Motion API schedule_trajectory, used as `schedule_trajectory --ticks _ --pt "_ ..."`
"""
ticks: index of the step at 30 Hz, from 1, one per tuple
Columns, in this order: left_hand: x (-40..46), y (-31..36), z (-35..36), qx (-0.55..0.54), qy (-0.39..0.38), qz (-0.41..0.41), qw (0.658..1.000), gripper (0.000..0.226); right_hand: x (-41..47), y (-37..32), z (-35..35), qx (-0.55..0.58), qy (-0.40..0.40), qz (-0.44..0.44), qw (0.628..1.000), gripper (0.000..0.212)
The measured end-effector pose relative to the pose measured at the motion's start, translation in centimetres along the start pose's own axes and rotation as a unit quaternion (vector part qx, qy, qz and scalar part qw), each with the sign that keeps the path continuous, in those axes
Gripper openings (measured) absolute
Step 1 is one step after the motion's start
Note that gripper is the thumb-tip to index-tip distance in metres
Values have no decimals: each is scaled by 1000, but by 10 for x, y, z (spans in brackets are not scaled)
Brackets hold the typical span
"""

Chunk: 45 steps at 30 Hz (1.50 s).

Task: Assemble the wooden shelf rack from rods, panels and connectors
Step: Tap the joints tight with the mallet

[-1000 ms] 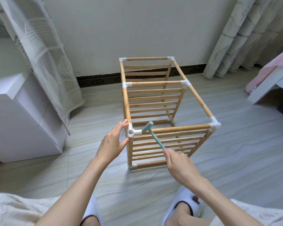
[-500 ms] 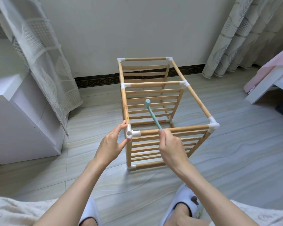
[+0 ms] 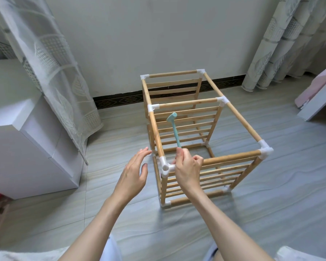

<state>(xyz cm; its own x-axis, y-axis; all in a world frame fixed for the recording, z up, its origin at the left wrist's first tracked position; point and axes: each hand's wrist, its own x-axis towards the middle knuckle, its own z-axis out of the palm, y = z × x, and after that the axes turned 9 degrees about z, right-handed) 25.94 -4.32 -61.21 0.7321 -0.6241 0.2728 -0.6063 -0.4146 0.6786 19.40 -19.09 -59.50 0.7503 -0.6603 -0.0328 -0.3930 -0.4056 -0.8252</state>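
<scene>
One white corner connector [image 3: 165, 167] sits just below-left of right hand [image 3: 186, 169] gripping raised teal mallet [image 3: 174, 129], handle near-upright; left hand [image 3: 134, 175] open beside, not touching.

- I have one view only, from the head camera, looking forward and steeply down at the floor [image 3: 271, 213].
- It sits close above both forearms, with the wooden rack [image 3: 205, 147] centred and the wall [image 3: 139, 34] beyond.
</scene>
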Motion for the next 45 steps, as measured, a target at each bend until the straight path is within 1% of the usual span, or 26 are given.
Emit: schedule_trajectory --ticks 4,6,9,13,18,20,22,25,27,29,31,34,37,38,39,40,42,43,44,45 --pt "11 -3 5 74 -9 58 996 50 16 29 -26 18 7 -1 1000 40" --pt "21 -3 7 102 -13 94 990 53 27 45 -47 26 27 2 999 46" --pt "42 1 11 151 -24 150 977 59 41 66 -87 44 51 3 998 47" --pt "72 19 18 195 -81 172 962 57 47 91 -122 65 29 7 997 48" --pt "100 28 36 218 -164 172 947 50 42 108 -134 68 -14 -10 998 45" --pt "104 27 41 217 -156 181 947 44 43 109 -137 67 -24 -14 997 44" --pt "105 23 46 237 -124 203 942 39 46 111 -139 58 -30 -17 998 44" --pt "101 20 51 267 -75 233 932 44 53 111 -146 47 -57 -3 997 46" --pt "94 21 56 292 -54 226 928 49 62 106 -153 61 -95 31 993 47" --pt "86 24 62 313 -36 205 927 46 74 98 -160 92 -112 57 988 43" --pt "79 31 67 335 -27 170 927 47 86 90 -161 115 -86 71 987 41" --pt "78 46 79 349 -18 101 931 50 92 78 -157 127 14 84 988 39" --pt "88 75 97 317 -20 2 948 47 73 71 -159 60 126 49 989 37" --pt "91 83 102 313 -26 -29 949 44 63 74 -161 24 146 43 988 35" --pt "93 88 106 308 -26 -44 950 39 53 80 -163 -12 156 44 987 33" --pt "94 88 109 297 -17 -41 954 32 43 87 -165 -46 154 55 985 33" --pt "90 83 105 250 3 9 968 23 30 103 -167 -114 127 85 982 32" --pt "85 76 100 234 11 51 971 27 27 107 -171 -138 123 92 979 32" --pt "80 67 95 229 11 91 969 35 26 103 -175 -145 134 88 976 33" --pt "74 59 89 233 15 129 964 43 26 95 -180 -124 161 71 976 34"
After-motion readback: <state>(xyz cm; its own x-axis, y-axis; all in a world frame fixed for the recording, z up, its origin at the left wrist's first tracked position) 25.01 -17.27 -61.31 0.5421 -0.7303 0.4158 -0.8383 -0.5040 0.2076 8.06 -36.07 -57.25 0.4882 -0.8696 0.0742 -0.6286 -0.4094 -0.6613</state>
